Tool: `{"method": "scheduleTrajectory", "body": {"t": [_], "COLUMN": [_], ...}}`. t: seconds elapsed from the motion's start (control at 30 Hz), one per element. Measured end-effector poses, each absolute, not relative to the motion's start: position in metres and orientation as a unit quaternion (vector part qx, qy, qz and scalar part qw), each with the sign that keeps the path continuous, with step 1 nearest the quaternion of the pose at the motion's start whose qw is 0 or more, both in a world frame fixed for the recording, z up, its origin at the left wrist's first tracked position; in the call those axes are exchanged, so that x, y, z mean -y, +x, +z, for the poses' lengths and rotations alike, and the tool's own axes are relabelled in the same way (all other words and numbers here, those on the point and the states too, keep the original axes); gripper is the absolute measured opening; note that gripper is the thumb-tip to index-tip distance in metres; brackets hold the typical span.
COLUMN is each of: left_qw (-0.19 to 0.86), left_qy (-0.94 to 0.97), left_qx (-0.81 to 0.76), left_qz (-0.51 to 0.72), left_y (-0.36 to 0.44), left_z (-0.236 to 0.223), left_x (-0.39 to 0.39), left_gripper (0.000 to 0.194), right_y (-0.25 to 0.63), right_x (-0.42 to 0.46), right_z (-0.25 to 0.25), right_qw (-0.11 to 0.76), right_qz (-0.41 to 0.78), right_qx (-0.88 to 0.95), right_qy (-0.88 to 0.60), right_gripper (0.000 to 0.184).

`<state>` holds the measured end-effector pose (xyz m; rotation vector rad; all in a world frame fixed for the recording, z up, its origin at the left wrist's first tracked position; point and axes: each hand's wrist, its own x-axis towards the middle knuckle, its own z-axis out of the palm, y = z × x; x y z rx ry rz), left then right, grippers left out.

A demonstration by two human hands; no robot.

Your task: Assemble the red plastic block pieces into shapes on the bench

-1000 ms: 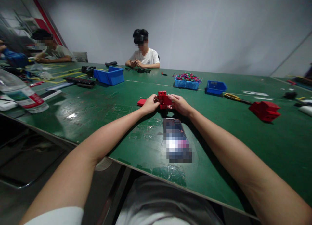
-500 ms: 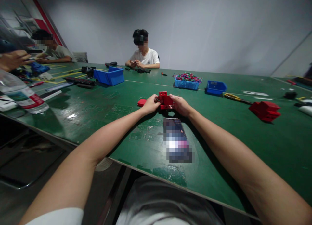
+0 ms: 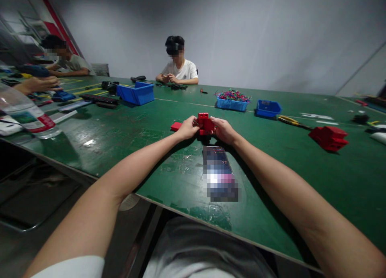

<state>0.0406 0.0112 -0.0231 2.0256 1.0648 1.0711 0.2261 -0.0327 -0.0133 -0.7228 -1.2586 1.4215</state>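
Note:
A small red block-shaped part point(image 3: 206, 124) with holes in its top stands between my two hands over the green table. My left hand point(image 3: 189, 127) is closed on its left side, fingers pinched at its edge. From the right, my right hand point(image 3: 223, 130) grips the same part with thumb and fingers. The far fingers of both hands are partly hidden. Just left of my left hand lies another flat red piece point(image 3: 175, 126). On the table nearer to me rests a phone point(image 3: 219, 171) with its screen lit.
Beyond my hands stand a blue bin of coloured wires point(image 3: 231, 105), a small blue bin point(image 3: 267, 109) and a larger blue bin point(image 3: 139, 94). Yellow-handled pliers point(image 3: 289, 121) and red blocks point(image 3: 329, 138) lie right. A water bottle point(image 3: 39, 119) stands left. Co-workers sit across and left.
My hands keep their hold on the red part, almost unmoved. At the far left, a co-worker's hand has shifted right and lower. The digit on the phone screen has changed.

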Motion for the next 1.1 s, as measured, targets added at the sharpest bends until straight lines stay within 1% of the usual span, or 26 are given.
{"method": "scheduleTrajectory", "body": {"t": [0.33,0.53,0.7,1.1], "left_qw": [0.323,0.299,0.297,0.299], "left_qy": [0.762,0.732,0.751,0.759], "left_qx": [-0.401,-0.453,-0.409,-0.400], "left_qz": [0.392,0.412,0.425,0.417], "left_y": [0.046,0.038,0.032,0.032], "left_z": [-0.020,-0.019,-0.024,-0.028], "left_x": [-0.013,-0.018,-0.017,-0.021], "left_gripper": [0.016,0.015,0.019,0.018], "right_y": [0.227,0.224,0.216,0.218], "right_x": [0.034,0.036,0.038,0.035], "right_z": [-0.010,-0.008,-0.011,-0.013], "right_qw": [0.513,0.540,0.522,0.541], "right_qz": [0.605,0.587,0.593,0.572], "right_qx": [0.526,0.515,0.530,0.524], "right_qy": [-0.306,-0.313,-0.307,-0.324], "right_gripper": [0.042,0.036,0.043,0.050]}}
